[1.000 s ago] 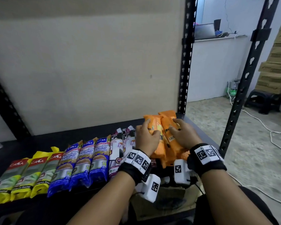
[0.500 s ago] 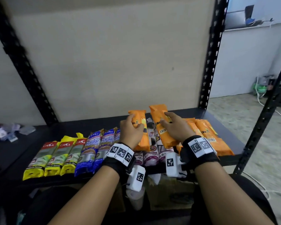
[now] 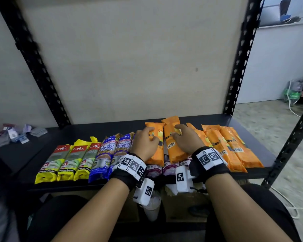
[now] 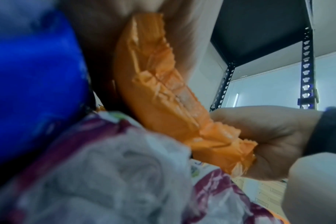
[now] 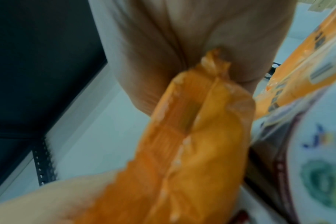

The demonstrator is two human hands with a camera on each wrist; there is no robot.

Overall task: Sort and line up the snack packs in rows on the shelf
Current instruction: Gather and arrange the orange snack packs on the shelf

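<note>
Both hands are down on the black shelf (image 3: 191, 119), mid-frame in the head view. The left hand (image 3: 144, 143) has its fingers curled over one orange pack (image 3: 156, 154); the right hand (image 3: 186, 141) grips a second orange pack (image 3: 171, 137) just beside it, fingers bent across its top. Both packs lie over purple packs (image 3: 166, 167) peeking out at the lower edge. To the right, more orange packs (image 3: 231, 149) lie side by side. Left of the hands run blue packs (image 3: 106, 154), then yellow packs (image 3: 66, 163) at lower left. Small loose wrappers (image 3: 16, 135) sit far left, well apart.
</note>
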